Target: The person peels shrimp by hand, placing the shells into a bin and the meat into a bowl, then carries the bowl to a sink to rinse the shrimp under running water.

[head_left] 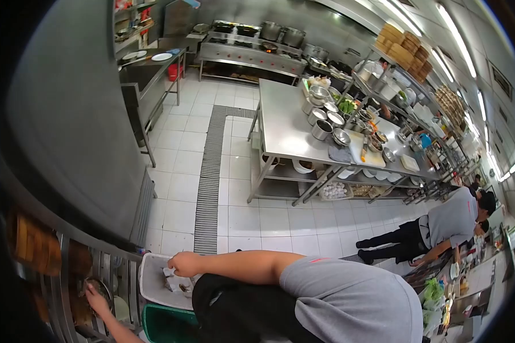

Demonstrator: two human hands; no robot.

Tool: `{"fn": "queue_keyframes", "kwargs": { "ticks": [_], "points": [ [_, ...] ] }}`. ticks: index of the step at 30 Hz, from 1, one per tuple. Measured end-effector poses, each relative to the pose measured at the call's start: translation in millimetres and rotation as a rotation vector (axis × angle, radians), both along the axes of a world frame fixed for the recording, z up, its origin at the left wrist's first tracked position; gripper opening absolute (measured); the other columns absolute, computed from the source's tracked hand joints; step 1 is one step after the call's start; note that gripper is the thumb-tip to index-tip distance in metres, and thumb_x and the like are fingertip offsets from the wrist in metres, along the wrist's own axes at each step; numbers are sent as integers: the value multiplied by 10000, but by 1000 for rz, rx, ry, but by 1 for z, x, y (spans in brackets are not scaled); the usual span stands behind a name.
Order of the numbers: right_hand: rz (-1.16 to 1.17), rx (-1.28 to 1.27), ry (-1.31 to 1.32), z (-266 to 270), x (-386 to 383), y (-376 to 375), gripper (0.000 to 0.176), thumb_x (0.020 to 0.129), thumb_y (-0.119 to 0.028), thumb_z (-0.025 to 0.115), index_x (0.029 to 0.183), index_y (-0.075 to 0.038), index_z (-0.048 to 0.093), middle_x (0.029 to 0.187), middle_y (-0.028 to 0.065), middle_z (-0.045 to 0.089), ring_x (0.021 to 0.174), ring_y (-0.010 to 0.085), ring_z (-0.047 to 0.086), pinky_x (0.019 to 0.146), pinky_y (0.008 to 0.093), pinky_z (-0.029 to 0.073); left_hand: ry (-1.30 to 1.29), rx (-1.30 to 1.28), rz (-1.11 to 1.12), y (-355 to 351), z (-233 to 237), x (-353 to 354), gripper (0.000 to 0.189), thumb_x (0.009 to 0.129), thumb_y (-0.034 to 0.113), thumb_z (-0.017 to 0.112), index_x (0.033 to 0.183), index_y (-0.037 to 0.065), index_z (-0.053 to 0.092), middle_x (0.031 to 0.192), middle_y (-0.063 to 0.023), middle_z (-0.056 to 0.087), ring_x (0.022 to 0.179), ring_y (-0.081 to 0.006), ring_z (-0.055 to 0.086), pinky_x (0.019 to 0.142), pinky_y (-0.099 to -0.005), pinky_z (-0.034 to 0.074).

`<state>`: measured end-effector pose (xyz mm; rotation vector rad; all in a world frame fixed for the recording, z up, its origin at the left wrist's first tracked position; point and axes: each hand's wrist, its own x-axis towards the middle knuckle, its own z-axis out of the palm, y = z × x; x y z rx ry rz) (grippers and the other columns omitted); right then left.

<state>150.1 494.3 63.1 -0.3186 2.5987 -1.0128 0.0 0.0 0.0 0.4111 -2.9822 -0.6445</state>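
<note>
My right hand (183, 264) is closed above a whitish plastic bin (150, 286) beside my body. Its fingers curl down, and what they grip cannot be made out. Just below the hand, crumpled white and grey scraps (177, 280) lie in the bin. My left hand (96, 298) reaches between the bars of a metal rack (66, 280). There it is at a round metal container (104, 288), its fingers drawn together on something too small to name. A green bin (160, 323) adjoins the whitish one.
Bamboo steamers (34, 246) sit in the rack at left. A tall grey metal cabinet (68, 114) stands beside it. Across the tiled floor is a steel worktable (286, 126) with pots and bowls. A stove (240, 54) lines the back. A co-worker (449, 220) stands at right.
</note>
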Motion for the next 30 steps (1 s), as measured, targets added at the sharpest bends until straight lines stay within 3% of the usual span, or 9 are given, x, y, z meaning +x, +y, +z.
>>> {"fn": "queue_keyframes", "kwargs": {
  "ticks": [2, 5, 19, 22, 24, 27, 28, 29, 30],
  "points": [
    [-24, -42, 64, -1, -17, -5, 288, 799, -195, 709, 1061, -79, 745, 1004, 183, 751, 999, 389, 709, 875, 494, 560, 256, 297, -2, -41, -16, -36, 647, 1107, 486, 393, 1366, -74, 588, 1440, -297, 564, 1309, -444, 539, 1093, -470, 408],
    [-33, -71, 54, -4, 22, 11, 270, 792, -187, 706, 1034, -77, 750, 988, 183, 752, 984, 389, 710, 865, 492, 561, 170, 532, 131, -65, -38, -13, 648, 1092, 467, 425, 1402, -88, 549, 1413, -300, 584, 1268, -396, 581, 1074, -449, 431],
    [85, -120, 79, -6, 10, -28, 323, 817, -200, 708, 1118, -90, 755, 1015, 158, 767, 951, 354, 731, 858, 464, 570, 344, 522, 405, -103, -12, 6, 496, 1072, 343, 516, 1341, -62, 615, 1286, -165, 659, 1131, -265, 612, 1023, -391, 463],
    [166, -116, -54, 4, 4, -52, 419, 867, -204, 725, 1273, -112, 681, 1161, 142, 742, 1071, 318, 717, 924, 447, 562, 395, 599, 13, -16, 107, 76, 386, 1073, 297, 498, 1181, -5, 715, 1115, -165, 723, 968, -283, 676, 912, -430, 531],
    [199, -192, 118, 9, 5, -82, 518, 852, -240, 734, 1325, -55, 634, 1219, 207, 696, 1135, 397, 661, 986, 488, 530, 165, -227, 63, -4, 65, 60, 431, 1095, 307, 403, 1159, 13, 712, 1164, -247, 706, 1034, -384, 689, 916, -485, 536],
    [304, -207, 117, 49, -2, -142, 612, 866, -242, 737, 1420, -52, 556, 1376, 210, 612, 1245, 400, 601, 1044, 474, 505, 591, 360, 295, 33, 83, 71, 355, 1079, 296, 485, 1203, 4, 644, 1138, -210, 702, 1076, -399, 665, 951, -455, 497],
    [320, -236, 164, 55, 2, -160, 668, 863, -235, 747, 1458, -51, 503, 1424, 223, 567, 1268, 412, 580, 1054, 474, 499, 659, 304, 307, 37, 86, 80, 308, 1087, 250, 487, 1219, 15, 635, 1060, -174, 699, 975, -320, 682, 886, -407, 521],
    [322, -255, 206, 58, 1, -171, 727, 861, -228, 757, 1496, -50, 450, 1472, 235, 522, 1291, 423, 559, 1065, 473, 494, 618, 703, 391, 46, 89, 81, 270, 1095, 207, 481, 1236, 28, 627, 983, -126, 672, 857, -215, 656, 785, -350, 535],
    [315, -264, 232, 59, 1, -188, 810, 844, -198, 777, 1540, -57, 385, 1496, 262, 478, 1319, 433, 531, 1099, 472, 466, 618, 725, 407, 43, 82, 80, 260, 1097, 192, 479, 1239, 27, 621, 968, -105, 659, 823, -177, 634, 746, -329, 530]
  ]
}}
